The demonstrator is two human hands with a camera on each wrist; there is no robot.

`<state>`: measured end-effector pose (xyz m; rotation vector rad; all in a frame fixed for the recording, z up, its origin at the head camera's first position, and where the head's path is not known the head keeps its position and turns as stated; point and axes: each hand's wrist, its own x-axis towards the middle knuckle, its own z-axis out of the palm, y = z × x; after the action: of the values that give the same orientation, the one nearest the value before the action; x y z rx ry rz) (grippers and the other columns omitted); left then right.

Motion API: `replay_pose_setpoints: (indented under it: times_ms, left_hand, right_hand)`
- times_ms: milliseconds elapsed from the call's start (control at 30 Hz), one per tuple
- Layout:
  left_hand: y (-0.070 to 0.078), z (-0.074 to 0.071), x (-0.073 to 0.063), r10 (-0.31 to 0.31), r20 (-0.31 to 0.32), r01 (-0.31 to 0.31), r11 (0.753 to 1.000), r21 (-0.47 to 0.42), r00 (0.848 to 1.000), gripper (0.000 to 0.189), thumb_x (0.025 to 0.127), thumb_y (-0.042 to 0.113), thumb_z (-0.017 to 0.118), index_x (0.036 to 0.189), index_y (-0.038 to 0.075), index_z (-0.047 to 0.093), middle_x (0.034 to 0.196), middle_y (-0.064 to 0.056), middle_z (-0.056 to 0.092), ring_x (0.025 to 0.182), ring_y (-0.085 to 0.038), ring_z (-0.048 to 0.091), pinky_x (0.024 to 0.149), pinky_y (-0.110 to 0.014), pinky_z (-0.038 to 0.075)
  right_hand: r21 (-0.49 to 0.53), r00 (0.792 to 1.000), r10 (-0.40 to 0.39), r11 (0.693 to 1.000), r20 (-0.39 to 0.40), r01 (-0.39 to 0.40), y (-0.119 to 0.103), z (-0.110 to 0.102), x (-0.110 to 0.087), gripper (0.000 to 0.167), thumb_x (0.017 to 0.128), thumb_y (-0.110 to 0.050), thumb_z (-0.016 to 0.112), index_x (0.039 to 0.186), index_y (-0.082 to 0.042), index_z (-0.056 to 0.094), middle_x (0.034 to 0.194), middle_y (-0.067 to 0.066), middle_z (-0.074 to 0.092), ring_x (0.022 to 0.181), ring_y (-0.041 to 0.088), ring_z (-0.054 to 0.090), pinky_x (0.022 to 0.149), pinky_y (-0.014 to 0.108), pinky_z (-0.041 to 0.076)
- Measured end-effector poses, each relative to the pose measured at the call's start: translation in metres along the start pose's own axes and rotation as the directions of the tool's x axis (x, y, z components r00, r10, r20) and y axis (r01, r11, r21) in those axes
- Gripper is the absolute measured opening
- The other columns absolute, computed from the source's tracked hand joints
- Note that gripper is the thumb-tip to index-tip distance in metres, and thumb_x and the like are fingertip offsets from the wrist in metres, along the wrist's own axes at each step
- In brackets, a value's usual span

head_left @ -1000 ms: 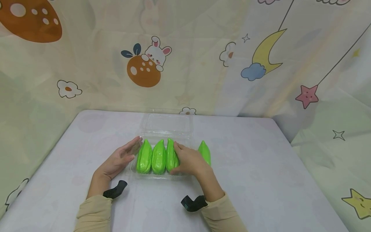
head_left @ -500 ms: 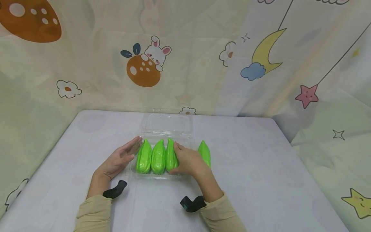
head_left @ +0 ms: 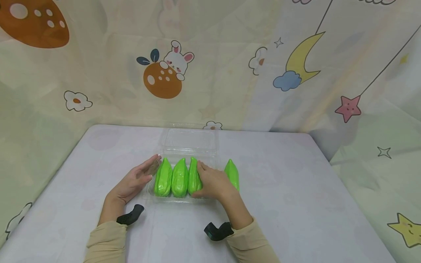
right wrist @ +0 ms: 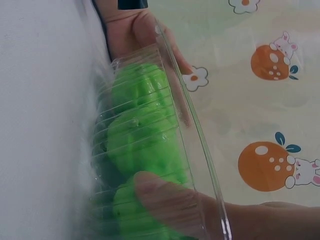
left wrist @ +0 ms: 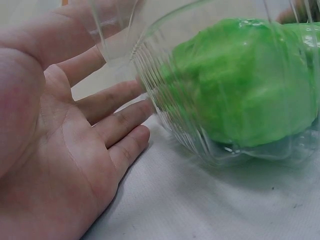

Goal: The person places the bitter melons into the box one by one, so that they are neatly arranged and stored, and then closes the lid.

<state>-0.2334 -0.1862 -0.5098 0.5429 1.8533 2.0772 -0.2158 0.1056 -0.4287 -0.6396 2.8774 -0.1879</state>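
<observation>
Three glossy, ridged green bitter melons lie side by side in the clear plastic box [head_left: 179, 201], tips pointing away: a left one [head_left: 163, 179], a middle one [head_left: 179, 179] and a right one [head_left: 194, 179]. My right hand [head_left: 215, 182] grips the right one inside the box, thumb at its near end and fingers at its far end, hiding its right side. In the right wrist view the thumb [right wrist: 160, 195] shows through the box wall. My left hand [head_left: 131, 180] rests beside the box's left side, fairly straight fingers [left wrist: 117, 120] at its wall.
Another green bitter melon [head_left: 232, 173] lies on the table to the right of the box, partly hidden by my right hand. The box's clear lid [head_left: 189, 140] is folded back toward the far edge of the white table [head_left: 296, 190]. A patterned cloth [head_left: 223, 80] hangs behind.
Almost nothing differs: my right wrist has shifted very slightly left, while both hands and the bitter melons keep their places.
</observation>
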Motion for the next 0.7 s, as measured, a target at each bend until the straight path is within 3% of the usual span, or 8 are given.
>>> replay_pose_setpoints:
  times_ms: [233,700]
  left_hand:
    - [0.0009,0.0003,0.0006,-0.014,-0.023,0.014,1.0,-0.002,1.0,0.068,0.093,-0.001,0.05,0.152,0.015,0.022,0.161,-0.005,0.011,0.149,-0.027,-0.006,0.111,-0.063,-0.011]
    - [0.0009,0.0007,0.0005,-0.009,-0.009,0.009,1.0,0.004,1.0,0.067,0.093,-0.002,0.048,0.152,0.014,0.02,0.161,-0.007,0.01,0.149,-0.026,-0.003,0.112,-0.061,-0.011]
  right_hand:
    - [-0.014,1.0,-0.01,1.0,-0.005,0.01,-0.0003,-0.0007,-0.001,0.108,0.069,-0.058,0.076,0.15,-0.007,0.027,0.152,0.007,0.037,0.127,0.024,0.053,0.095,0.04,0.05]
    - [0.016,1.0,-0.02,1.0,0.009,0.019,0.0009,-0.0018,-0.001,0.106,0.07,-0.058,0.075,0.15,-0.007,0.027,0.153,0.008,0.035,0.133,0.024,0.046,0.102,0.04,0.045]
